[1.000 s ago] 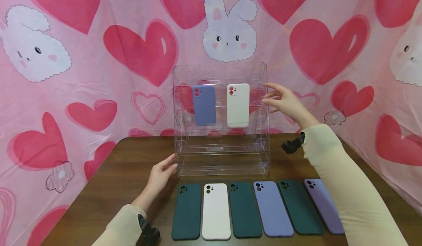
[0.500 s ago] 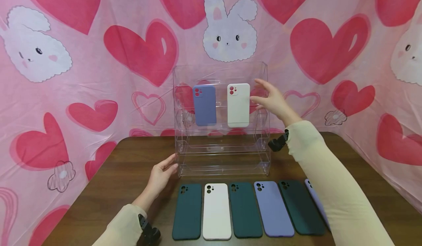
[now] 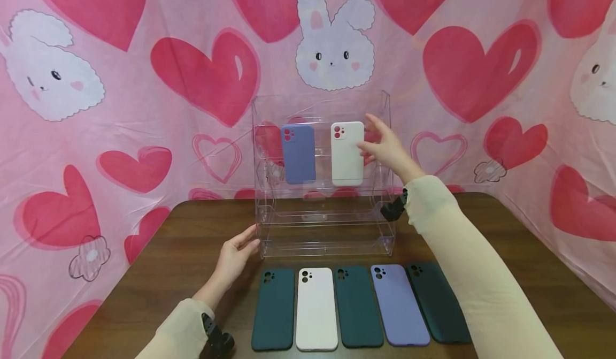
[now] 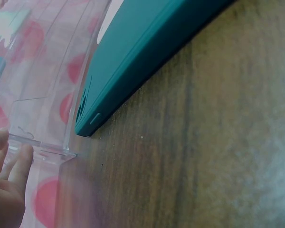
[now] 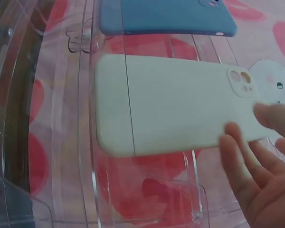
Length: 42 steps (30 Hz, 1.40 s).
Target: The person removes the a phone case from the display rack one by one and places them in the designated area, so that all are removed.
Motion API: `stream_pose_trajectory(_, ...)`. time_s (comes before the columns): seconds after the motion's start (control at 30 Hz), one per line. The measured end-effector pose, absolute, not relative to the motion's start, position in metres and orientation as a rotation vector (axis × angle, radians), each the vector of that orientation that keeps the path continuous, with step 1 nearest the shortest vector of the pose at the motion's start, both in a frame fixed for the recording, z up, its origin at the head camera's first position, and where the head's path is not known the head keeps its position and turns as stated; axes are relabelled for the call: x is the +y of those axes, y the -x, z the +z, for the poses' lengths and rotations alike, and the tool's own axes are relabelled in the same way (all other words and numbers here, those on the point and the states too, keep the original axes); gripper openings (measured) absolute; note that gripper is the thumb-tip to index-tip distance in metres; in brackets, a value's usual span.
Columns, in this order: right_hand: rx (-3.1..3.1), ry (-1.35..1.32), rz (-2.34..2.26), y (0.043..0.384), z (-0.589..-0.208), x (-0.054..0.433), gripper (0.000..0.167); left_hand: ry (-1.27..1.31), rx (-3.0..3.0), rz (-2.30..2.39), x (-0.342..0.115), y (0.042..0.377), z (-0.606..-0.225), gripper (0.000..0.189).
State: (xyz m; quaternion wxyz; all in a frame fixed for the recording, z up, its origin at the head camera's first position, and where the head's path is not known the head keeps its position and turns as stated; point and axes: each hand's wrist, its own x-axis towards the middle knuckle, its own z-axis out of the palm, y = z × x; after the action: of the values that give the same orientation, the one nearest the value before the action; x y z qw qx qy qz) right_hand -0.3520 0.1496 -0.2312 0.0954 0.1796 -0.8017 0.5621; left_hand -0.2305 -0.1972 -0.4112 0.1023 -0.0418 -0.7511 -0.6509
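In the head view a clear tiered display rack [image 3: 325, 247] stands on the table. A blue-violet phone case [image 3: 298, 153] and a white phone case [image 3: 344, 155] stand upright in an upper tier, side by side. My right hand [image 3: 389, 147] is at the white case's right edge, thumb by its front face and fingers spread. In the right wrist view, fingertips [image 5: 232, 130] lie along that edge; whether they press it is unclear. My left hand [image 3: 234, 257] touches the rack's lower left corner with extended fingers, also seen in the left wrist view.
A row of phone cases lies flat before the rack: dark green [image 3: 272, 309], white [image 3: 316, 309], dark green [image 3: 358, 308], violet [image 3: 400, 305], dark green [image 3: 439, 303]. My right sleeve [image 3: 476, 273] crosses the row's right end. Behind hangs a pink heart-and-rabbit cloth [image 3: 192, 6].
My right hand has moved left from the rack's right side to the white case's right edge. Its sleeve now hides the violet case at the row's end. My left hand stays put.
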Motion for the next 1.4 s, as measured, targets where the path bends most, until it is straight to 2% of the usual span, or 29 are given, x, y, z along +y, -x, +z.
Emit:
stream_pose_trajectory(0.17, -2.33, -0.426, 1.56, 0.351, -0.234, 0.148, 0.043, 0.111, -2.224, -1.935, -0.198, 0.23, -0.411, 0.042)
stream_pose_trajectory(0.27, -2.352, -0.397, 1.509, 0.349, -0.237, 0.149, 0.036, 0.111, -2.227, -1.946, -0.198, 0.23, -0.411, 0.042)
stream_pose_trajectory(0.73, -2.288, -0.506, 1.555, 0.342, -0.243, 0.153, 0.036, 0.115, -2.218, -1.959, -0.196, 0.228, -0.409, 0.042)
stream_pose_trajectory(1.4, -2.113, -0.563, 1.676, 0.319, -0.219, 0.168, 0.034, 0.104, -2.221, -1.918, -0.196, 0.229, -0.412, 0.042)
